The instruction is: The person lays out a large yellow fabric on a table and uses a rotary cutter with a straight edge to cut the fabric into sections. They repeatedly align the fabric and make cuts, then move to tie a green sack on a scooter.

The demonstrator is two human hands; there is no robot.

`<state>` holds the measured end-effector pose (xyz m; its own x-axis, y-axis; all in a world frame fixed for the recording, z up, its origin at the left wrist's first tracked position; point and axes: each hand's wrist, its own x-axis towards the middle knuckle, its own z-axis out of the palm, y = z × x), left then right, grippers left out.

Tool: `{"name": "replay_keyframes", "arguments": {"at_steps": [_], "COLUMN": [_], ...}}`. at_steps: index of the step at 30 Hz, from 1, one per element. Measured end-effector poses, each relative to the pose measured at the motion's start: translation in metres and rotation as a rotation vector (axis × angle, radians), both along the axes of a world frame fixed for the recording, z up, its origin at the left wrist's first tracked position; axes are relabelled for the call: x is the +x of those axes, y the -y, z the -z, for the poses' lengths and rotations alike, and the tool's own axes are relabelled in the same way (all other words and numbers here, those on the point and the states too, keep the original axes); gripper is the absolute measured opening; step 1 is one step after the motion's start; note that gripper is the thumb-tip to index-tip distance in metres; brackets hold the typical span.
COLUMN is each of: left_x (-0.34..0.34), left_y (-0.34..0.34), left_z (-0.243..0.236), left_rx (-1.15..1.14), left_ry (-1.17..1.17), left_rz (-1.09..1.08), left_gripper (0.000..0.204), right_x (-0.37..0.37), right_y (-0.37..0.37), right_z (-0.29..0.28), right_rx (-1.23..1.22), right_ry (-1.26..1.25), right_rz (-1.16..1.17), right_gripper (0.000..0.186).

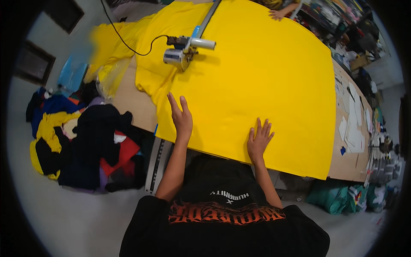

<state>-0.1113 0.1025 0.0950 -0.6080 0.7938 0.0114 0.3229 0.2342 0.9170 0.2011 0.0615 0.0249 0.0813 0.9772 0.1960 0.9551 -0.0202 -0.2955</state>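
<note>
A wide sheet of yellow fabric [265, 73] covers most of the table and hangs a little over its near edge. My left hand [182, 119] is at the fabric's near left part, thumb and fingers stretched out, holding nothing; whether it touches the cloth I cannot tell. Flat on the cloth near the front edge lies my right hand [259, 141], its fingers spread. Beyond my left hand, a fabric cutting machine [182, 53] with a black cable hangs from a metal rail [209, 19] over the cloth. At the far edge, a co-worker's hand [277, 15] rests on the fabric.
Bunched yellow cloth [113, 47] trails off at the far left. Piled garments [90, 141] lie on the left, beside the table. Paper pattern pieces [354, 120] lie on the bare wooden table top [338, 160] at right. Green sacks [329, 197] stand on the floor at lower right.
</note>
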Motion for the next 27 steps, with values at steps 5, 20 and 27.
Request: {"name": "replay_keyframes", "arguments": {"at_steps": [5, 20, 27], "left_x": [-0.021, -0.01, -0.024], "left_y": [0.02, 0.135, 0.034], "left_z": [0.015, -0.034, -0.033], "left_rx": [0.041, -0.014, -0.025], "left_ry": [0.187, 0.642, 0.549], "left_rz": [-0.112, -0.547, -0.099], "left_gripper": [0.083, 0.088, 0.096], "right_x": [-0.007, -0.015, -0.013], "right_y": [0.001, -0.001, 0.0], "right_z": [-0.004, -0.004, -0.001], "right_rx": [-0.026, -0.061, -0.05], "right_ry": [0.054, 0.179, 0.162], "right_rz": [-0.007, -0.012, 0.005], "right_gripper": [0.052, 0.051, 0.051]}}
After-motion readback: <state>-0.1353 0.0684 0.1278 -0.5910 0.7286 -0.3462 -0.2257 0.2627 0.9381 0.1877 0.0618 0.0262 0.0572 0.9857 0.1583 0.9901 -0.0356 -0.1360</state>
